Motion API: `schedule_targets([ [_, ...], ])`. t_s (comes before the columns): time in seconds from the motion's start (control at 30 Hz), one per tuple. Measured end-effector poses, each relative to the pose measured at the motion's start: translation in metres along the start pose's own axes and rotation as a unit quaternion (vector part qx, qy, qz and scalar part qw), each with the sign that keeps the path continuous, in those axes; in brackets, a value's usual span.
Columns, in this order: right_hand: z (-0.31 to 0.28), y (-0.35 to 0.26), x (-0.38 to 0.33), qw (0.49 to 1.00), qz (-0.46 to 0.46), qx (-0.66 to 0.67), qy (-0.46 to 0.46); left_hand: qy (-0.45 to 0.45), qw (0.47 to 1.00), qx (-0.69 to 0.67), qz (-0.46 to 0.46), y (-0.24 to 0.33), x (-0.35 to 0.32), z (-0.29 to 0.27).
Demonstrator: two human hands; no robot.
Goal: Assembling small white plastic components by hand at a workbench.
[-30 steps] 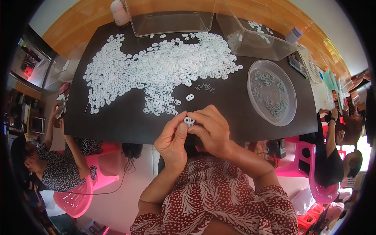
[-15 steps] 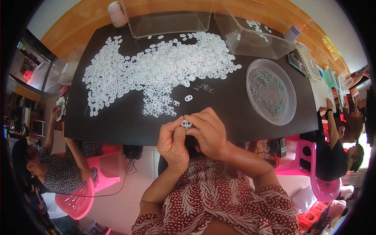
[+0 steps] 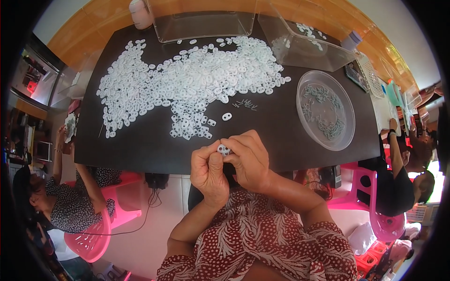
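Close to the table's near edge, my left hand [image 3: 209,174] and my right hand [image 3: 250,160] meet around a small white plastic piece [image 3: 223,149] with dark holes. Thumbs and fingertips of both hands pinch it, and fingers cover part of it. Just beyond lies a single white oval piece [image 3: 227,116] with two holes. A few small grey pins [image 3: 244,104] are scattered behind that one. To the left is a cluster of small squarish white pieces [image 3: 190,122] with holes, joining a wide heap of white oval pieces [image 3: 206,70].
A round clear dish [image 3: 326,109] with grey-green pins sits at the right. Two clear bins [image 3: 206,39] [image 3: 318,57] stand at the back, beside a pinkish bottle [image 3: 140,15] and a phone [image 3: 356,77]. People sit left and right on pink chairs [image 3: 89,241].
The view has shifted slightly. My hands keep their pinch on the white piece, which has turned a little between the fingertips.
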State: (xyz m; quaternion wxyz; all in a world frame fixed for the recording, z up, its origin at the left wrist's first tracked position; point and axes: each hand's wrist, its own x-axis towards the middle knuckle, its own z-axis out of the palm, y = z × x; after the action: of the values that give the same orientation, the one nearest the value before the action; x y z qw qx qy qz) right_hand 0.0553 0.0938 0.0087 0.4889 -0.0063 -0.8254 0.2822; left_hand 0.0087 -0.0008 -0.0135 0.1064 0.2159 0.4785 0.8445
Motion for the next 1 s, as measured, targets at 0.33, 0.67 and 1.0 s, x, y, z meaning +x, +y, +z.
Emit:
schedule_targets([
  [0.33,0.005,-0.001,-0.003,1.000,0.007,-0.002,-0.004,0.018,0.999,0.033,0.025,-0.002,0.000,0.001],
  [0.67,0.005,-0.009,0.002,0.998,0.050,0.024,-0.027,0.024,0.999,-0.012,-0.029,0.009,0.002,-0.001],
  [1.0,0.013,-0.008,-0.005,0.999,0.033,0.014,0.014,0.009,1.000,0.024,-0.008,0.004,-0.003,0.000],
])
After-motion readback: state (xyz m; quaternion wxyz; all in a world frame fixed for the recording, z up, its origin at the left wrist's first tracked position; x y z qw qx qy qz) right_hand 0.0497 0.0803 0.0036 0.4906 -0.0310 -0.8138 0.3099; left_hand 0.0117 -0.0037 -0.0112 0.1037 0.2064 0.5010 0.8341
